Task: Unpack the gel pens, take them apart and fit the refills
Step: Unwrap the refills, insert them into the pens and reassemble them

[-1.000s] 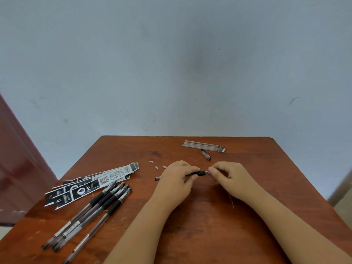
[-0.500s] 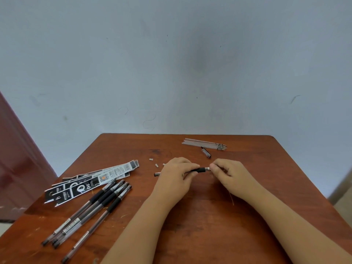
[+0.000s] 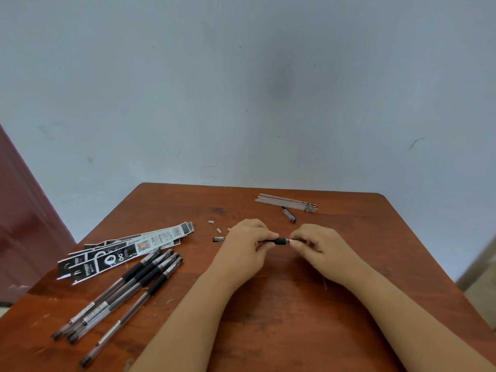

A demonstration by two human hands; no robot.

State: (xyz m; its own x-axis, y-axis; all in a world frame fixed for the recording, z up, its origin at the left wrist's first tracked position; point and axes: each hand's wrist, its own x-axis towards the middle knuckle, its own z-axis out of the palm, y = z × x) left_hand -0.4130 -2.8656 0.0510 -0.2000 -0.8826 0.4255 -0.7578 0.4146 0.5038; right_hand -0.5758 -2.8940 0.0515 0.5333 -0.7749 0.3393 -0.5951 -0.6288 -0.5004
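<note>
My left hand (image 3: 243, 248) is wrapped around the clear plastic gel pen with a black rubber grip (image 3: 279, 240). My right hand (image 3: 318, 244) pinches its metal tip end, above the reddish-brown wooden table (image 3: 281, 304).

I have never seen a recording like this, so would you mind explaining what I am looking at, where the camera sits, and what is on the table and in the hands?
There is no machine here: a person works with two bare hands, and the one camera is worn on their head, looking forward and down. That is why the arms reach in from the bottom edge.

The surface is a brown wooden table against a pale wall. On its left lie empty black-and-white pen packets and, nearer the person, a row of gel pens. At the far side lies a bundle of refills, with a small dark pen part beside it, and a few tiny pale bits left of the hands.

The left hand and right hand hold one pen between them, the left around the barrel, the right pinching its tip end.
</note>
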